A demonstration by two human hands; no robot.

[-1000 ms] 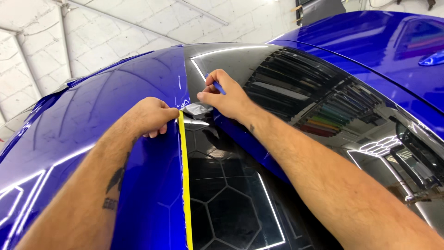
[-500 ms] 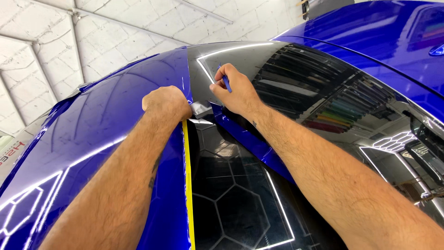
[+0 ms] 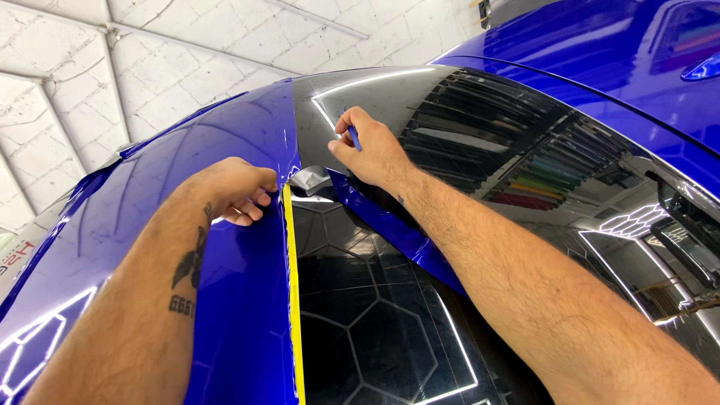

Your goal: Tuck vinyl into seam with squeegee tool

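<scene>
Right hand [image 3: 371,154] is pinching a small blue tool [image 3: 353,138] between thumb and fingers, tip resting on the dark glossy panel [image 3: 450,112] near its front corner. Left hand [image 3: 236,187] is lying curled on the blue car body [image 3: 135,195], fingertips pressing at the panel edge just beside the yellow tape strip [image 3: 294,300]; holding nothing that I can make out. Crumpled silver film [image 3: 311,180] is sitting between both hands. Black glass [image 3: 360,322] is reflecting hexagonal lights below.

Both hands [image 3: 300,169] outstretched, fingers curled
</scene>
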